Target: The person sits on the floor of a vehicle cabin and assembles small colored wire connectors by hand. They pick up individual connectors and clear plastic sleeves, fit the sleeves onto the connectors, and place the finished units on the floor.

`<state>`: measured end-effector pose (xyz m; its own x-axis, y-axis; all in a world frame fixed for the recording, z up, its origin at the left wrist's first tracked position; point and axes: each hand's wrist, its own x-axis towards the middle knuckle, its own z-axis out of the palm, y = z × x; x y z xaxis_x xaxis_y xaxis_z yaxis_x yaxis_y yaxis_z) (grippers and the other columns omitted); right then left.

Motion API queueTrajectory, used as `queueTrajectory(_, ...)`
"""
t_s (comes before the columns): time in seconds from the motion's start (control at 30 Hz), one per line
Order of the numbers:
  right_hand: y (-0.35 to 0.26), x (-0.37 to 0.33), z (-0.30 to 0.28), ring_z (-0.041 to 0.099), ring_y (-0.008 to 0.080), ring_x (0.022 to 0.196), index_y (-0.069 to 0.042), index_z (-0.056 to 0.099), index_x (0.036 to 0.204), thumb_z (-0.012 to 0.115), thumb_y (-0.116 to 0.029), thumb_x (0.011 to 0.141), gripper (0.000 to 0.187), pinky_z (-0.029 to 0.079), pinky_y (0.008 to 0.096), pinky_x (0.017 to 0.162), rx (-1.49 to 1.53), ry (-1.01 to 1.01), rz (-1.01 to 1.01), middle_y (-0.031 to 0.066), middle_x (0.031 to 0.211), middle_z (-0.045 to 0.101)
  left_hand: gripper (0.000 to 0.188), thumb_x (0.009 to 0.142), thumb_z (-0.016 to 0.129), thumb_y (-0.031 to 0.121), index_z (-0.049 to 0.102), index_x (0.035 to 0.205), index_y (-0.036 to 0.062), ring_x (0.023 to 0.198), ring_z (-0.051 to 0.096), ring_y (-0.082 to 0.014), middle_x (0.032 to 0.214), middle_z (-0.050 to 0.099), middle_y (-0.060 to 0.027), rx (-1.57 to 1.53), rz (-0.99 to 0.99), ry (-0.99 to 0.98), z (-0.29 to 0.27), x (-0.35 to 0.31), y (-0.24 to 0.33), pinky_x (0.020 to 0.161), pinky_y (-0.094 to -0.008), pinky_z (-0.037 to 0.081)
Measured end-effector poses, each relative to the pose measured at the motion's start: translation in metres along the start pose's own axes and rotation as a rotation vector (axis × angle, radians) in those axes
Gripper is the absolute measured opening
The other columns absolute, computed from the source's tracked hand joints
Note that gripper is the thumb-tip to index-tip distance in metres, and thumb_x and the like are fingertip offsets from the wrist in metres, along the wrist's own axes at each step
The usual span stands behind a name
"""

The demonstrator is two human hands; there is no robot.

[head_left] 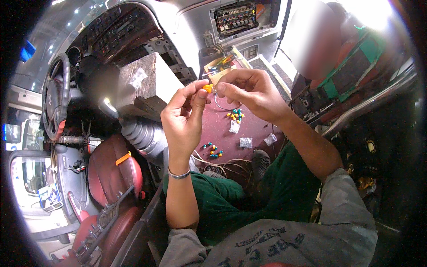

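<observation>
Yellow and small, the piece (pixel 207 88) is pinched between thumb and fingertip of your left hand (pixel 186 112), held up above the maroon floor (pixel 262 122). Your right hand (pixel 250 91) is curled just beside it, thumb and fingers drawn close; what they grip cannot be told. A thin wire (pixel 217 104) curves below. Green-and-yellow bits (pixel 235 115) and clear bags (pixel 245 142) lie on the floor.
</observation>
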<state>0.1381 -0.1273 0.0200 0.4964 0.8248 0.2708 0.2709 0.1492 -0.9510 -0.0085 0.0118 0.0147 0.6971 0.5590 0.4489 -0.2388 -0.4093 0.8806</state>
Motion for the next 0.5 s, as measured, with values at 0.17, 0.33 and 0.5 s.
queueTrajectory(0.17,0.001,-0.0007,0.0016,0.061,0.0058,0.076,0.003,0.073,0.106,0.072,-0.022,0.101,0.026,0.051,0.0244,0.07,0.042,0.011,0.035,0.0024,0.089,0.071,0.021,0.102,0.071,0.014,0.074,0.118,0.0,0.084,0.065,-0.0062,0.094,0.073,-0.0031,-0.009,0.009,0.006,0.0001,-0.0005,-0.0004,0.074,-0.021,0.052)
queueTrajectory(0.33,0.0006,-0.0022,0.0034,0.063,0.0059,0.078,0.003,0.073,0.105,0.072,-0.021,0.101,0.025,0.052,0.0247,0.07,0.039,-0.027,0.068,0.0024,0.089,0.07,0.017,0.101,0.072,0.011,0.074,0.113,-0.0004,0.087,0.063,-0.0061,0.098,0.072,-0.0037,0.015,0.055,-0.011,-0.0006,0.0009,-0.0027,0.075,-0.0212,0.05)
queueTrajectory(0.5,0.0017,-0.0023,0.0024,0.063,0.0068,0.078,0.003,0.072,0.106,0.07,-0.022,0.103,0.025,0.053,0.0254,0.07,0.024,-0.004,0.04,0.003,0.089,0.069,0.018,0.102,0.07,0.011,0.073,0.116,-0.0004,0.086,0.065,-0.0073,0.1,0.074,-0.005,-0.029,0.029,-0.055,-0.0019,0.0002,-0.002,0.075,-0.0216,0.051)
